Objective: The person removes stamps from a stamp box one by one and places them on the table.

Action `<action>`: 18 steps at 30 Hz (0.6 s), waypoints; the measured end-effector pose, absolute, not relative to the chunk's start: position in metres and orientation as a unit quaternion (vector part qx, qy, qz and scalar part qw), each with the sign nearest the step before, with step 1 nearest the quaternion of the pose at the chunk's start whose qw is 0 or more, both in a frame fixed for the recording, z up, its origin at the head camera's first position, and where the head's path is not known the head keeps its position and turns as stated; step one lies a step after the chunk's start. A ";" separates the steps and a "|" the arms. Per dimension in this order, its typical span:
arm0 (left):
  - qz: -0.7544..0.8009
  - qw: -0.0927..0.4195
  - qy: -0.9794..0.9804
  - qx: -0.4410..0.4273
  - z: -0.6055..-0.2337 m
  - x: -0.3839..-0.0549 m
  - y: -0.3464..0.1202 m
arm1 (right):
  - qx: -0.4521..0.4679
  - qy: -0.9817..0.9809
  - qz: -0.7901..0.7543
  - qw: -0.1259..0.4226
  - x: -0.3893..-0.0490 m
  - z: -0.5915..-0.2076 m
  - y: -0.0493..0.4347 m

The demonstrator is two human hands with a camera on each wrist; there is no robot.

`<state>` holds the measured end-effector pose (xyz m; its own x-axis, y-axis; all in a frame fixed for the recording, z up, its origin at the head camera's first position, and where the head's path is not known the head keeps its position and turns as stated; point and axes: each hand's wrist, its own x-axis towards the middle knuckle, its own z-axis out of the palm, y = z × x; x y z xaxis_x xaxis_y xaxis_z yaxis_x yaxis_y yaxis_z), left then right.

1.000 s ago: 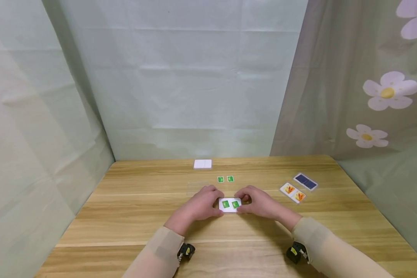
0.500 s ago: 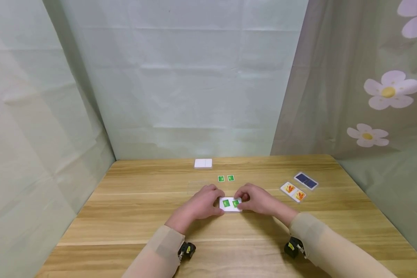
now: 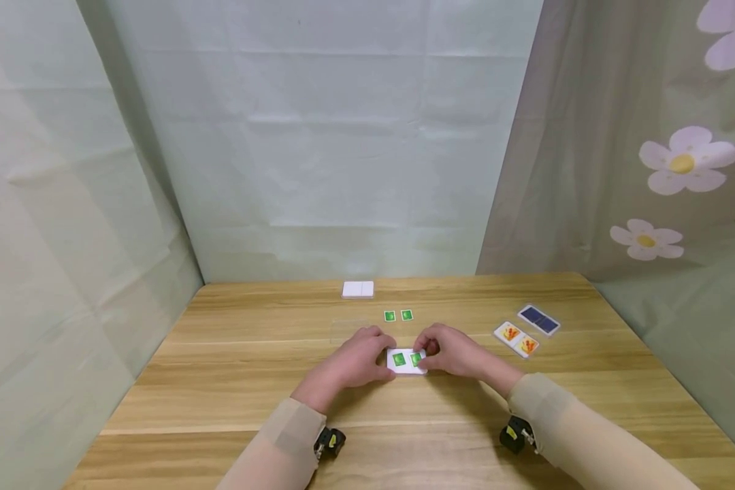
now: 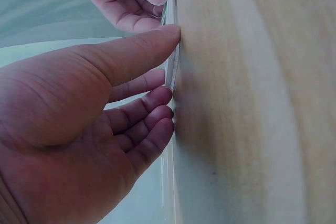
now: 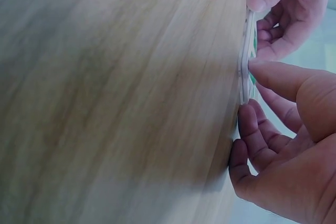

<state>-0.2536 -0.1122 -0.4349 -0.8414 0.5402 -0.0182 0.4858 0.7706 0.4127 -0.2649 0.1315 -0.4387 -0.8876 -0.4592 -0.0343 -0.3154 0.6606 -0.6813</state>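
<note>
A thin white rectangular board (image 3: pixel 407 368) with a clear edge lies flat on the table before me. Two small green square cards are on its face, a left one (image 3: pixel 399 359) and a right one (image 3: pixel 416 358). My left hand (image 3: pixel 358 358) holds the board's left end between thumb and fingers. From the other side, my right hand (image 3: pixel 456 352) pinches the right card with thumb and forefinger, the thumb covering its lower corner. Both wrist views show the board edge-on between the hands, the left thumb (image 4: pixel 152 40) and right thumb (image 5: pixel 275 74) at its near edge.
Two loose green square cards (image 3: pixel 398 316) lie beyond the hands. Behind stands a blank white board (image 3: pixel 358 290), with a clear plastic sheet (image 3: pixel 346 329) nearer. Rightward lie a board with two orange pictures (image 3: pixel 517 340) and a dark blue one (image 3: pixel 539 320). Curtains surround the table (image 3: pixel 233 395).
My right thumb has moved from the board's edge up onto the right green card, and that card has turned slightly. The right forearm has shifted a little left. My left hand keeps its place.
</note>
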 end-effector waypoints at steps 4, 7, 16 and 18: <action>0.199 0.068 0.939 0.273 -0.435 -0.253 -0.113 | -0.218 0.900 -0.362 0.103 -0.265 -0.439 0.131; 0.198 0.065 0.938 0.275 -0.436 -0.254 -0.113 | -0.218 0.896 -0.373 0.103 -0.266 -0.440 0.131; 0.193 0.063 0.940 0.273 -0.437 -0.253 -0.112 | -0.226 0.888 -0.392 0.079 -0.267 -0.444 0.130; 0.191 0.062 0.941 0.273 -0.436 -0.253 -0.112 | -0.230 0.886 -0.395 0.079 -0.268 -0.444 0.130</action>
